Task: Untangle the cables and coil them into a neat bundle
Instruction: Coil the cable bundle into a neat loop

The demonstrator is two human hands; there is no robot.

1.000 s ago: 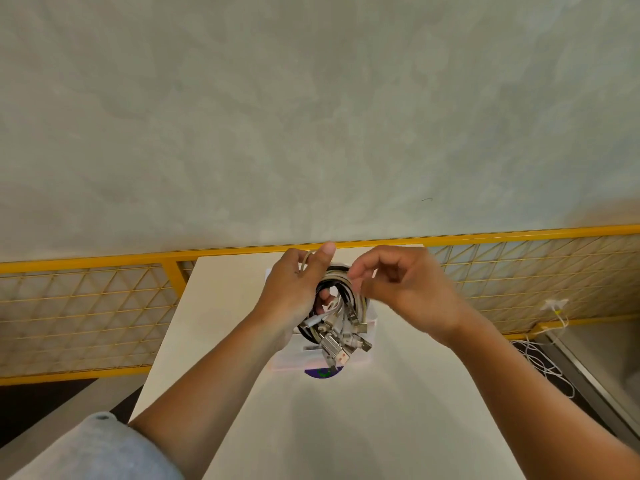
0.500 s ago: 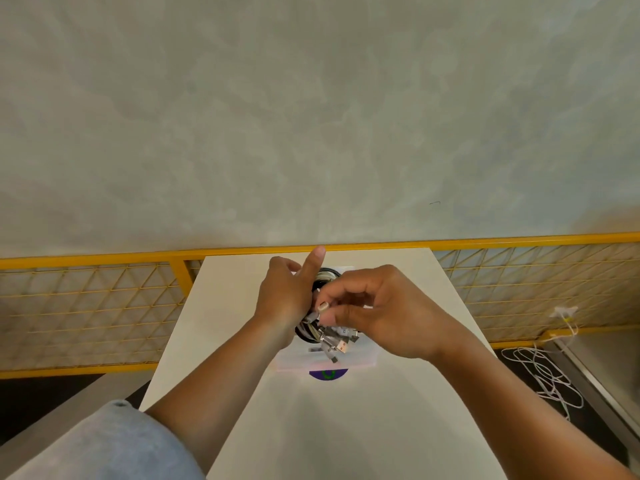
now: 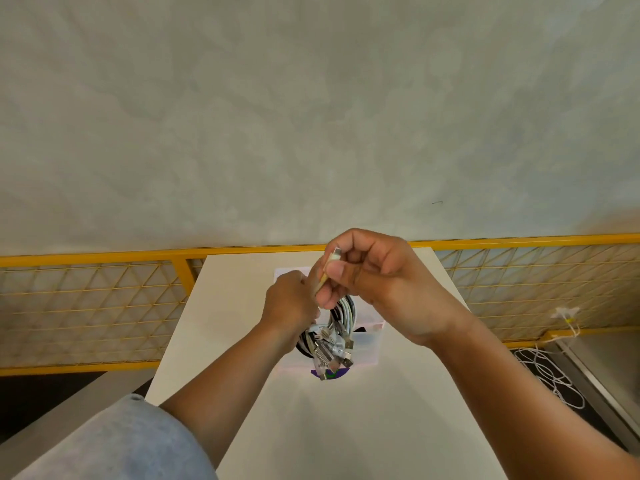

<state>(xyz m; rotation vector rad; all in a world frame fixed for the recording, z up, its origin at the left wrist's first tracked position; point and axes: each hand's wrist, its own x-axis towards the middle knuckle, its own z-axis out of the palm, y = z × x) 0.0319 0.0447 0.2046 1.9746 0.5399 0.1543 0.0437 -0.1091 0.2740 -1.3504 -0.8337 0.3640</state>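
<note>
Here the left hand (image 3: 291, 303) grips the coil (image 3: 346, 308); the right hand (image 3: 381, 285) pinches one plug (image 3: 328, 270). It looks light, springy, slippery: best held at the stiff ends.

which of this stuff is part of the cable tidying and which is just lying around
In the job:
cable bundle, gripped by the left hand
cable end, pinched by the right hand

Lying about:
clear tray under the bundle
table
yellow fence
white cord on the floor
</note>
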